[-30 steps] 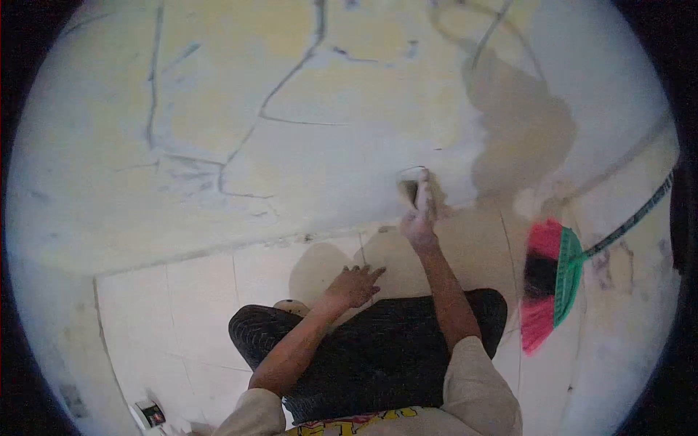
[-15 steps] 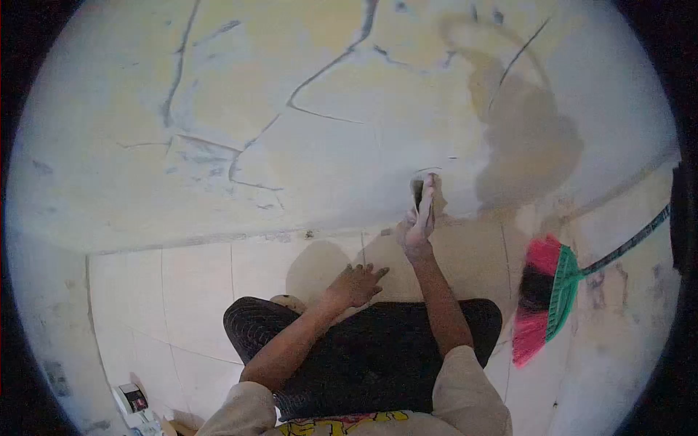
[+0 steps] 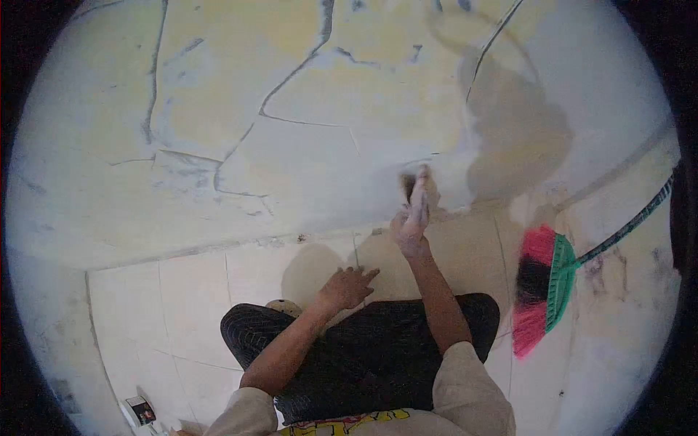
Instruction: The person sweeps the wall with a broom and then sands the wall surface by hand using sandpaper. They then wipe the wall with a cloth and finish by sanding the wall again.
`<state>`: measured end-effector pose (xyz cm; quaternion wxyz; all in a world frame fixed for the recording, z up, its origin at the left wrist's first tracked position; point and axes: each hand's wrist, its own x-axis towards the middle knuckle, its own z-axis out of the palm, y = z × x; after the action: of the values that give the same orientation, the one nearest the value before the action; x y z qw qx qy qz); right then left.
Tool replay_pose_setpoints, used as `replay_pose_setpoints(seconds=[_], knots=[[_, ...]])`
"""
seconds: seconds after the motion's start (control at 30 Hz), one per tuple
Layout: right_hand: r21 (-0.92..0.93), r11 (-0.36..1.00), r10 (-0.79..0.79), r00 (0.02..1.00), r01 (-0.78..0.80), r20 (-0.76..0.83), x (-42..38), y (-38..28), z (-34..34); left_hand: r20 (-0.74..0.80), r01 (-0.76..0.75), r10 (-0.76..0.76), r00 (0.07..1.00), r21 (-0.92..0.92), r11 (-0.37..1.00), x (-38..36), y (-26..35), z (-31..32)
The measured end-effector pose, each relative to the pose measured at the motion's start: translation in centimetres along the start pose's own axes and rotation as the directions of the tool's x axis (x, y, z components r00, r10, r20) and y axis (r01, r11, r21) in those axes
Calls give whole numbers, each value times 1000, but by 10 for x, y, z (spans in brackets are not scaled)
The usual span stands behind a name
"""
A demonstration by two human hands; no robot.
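My right hand, whitened with dust, presses against the lower part of the wall. Its fingers are closed on a small dark flat piece that looks like sandpaper, partly hidden by the hand and slightly blurred. A thin curved line and a short dark mark show on the wall just above the fingertips. My left hand hovers or rests near my left knee, over the floor tiles; its fingers are spread and hold nothing.
Long cracks and grey patches run across the wall. To the right stands a broom with pink and black bristles and a green head. A small box lies at bottom left. Pale tiles cover the floor; my crossed legs are in front.
The view has shifted, so the wall cracks appear further left and higher. My right hand has moved slightly to the right along the wall with the sandpaper. My left hand stays almost still.
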<state>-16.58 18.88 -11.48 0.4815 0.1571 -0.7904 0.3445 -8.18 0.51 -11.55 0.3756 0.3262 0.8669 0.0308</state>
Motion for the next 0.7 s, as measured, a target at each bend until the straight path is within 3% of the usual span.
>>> replay_pose_setpoints(seconds=[0.13,0.23,0.3,0.33,0.4,0.43,0.57,0.63,0.67,0.7], knots=[[-17,999,-32,998,33,55,-2,1,-3,105,45,-45,993,-2,999,1,8,-16],[48,999,-11,1000,13,-22,4,-6,-1,60,27,-26,998,-13,1000,-1,8,-16],[254,884,364,918,-393,157,-14,-1,6,73,44,-42,996,-26,999,-1,8,-13],[254,884,364,918,-393,154,-17,3,5,81,62,-59,995,-34,998,0,8,-15],[-38,997,-60,997,62,53,-14,8,0,99,55,-53,994,-16,998,-2,13,-19],[61,998,13,1000,-11,-19,-13,1,0,119,49,-49,992,3,999,-3,12,-23],[46,997,62,998,-61,-10,13,-20,-1,34,35,-35,999,-25,999,-1,6,-14],[190,973,141,990,-133,-30,14,-22,-1,41,34,-33,999,-21,999,-2,6,-14],[186,974,140,990,-133,-28,4,-13,0,41,31,-30,999,-23,999,-2,6,-13],[52,998,32,999,-34,30,-12,4,2,44,38,-36,998,-31,999,-1,5,-13]])
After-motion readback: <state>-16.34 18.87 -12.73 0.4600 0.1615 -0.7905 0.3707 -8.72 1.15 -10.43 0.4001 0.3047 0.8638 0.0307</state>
